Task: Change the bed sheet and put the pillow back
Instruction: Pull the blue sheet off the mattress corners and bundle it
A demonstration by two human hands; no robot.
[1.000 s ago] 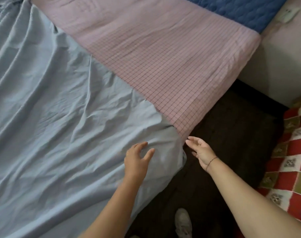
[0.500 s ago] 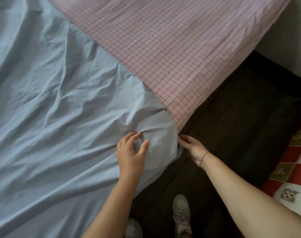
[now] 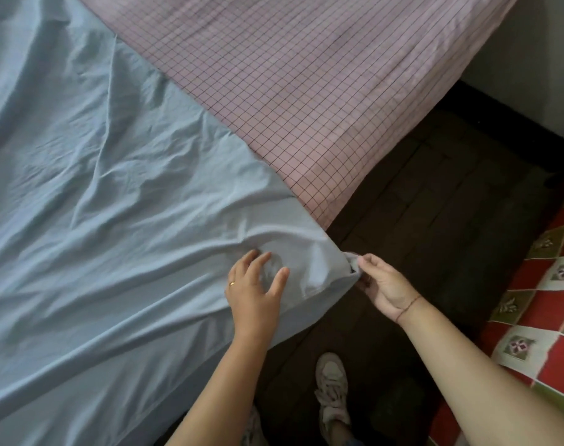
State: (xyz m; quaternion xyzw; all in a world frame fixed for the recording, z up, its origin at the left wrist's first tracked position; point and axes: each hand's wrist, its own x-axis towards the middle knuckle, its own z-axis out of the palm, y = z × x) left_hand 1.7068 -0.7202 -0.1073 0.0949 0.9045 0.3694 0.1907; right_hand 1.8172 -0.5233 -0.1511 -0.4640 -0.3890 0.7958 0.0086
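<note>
While my right hand (image 3: 383, 286) pinches the near corner of the blue sheet (image 3: 113, 194) lying across the bed's (image 3: 306, 107) left side, my left hand (image 3: 255, 284) rests loose-fingered on it, and, soft and light, it should pull best by that hem.

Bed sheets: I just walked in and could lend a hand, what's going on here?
A person is laying a light blue sheet over a pink checked sheet. The right hand pinches the blue sheet's corner at the bed's edge; the left hand rests, fingers spread, on the sheet beside it. The far part of the pink sheet lies uncovered.
</note>
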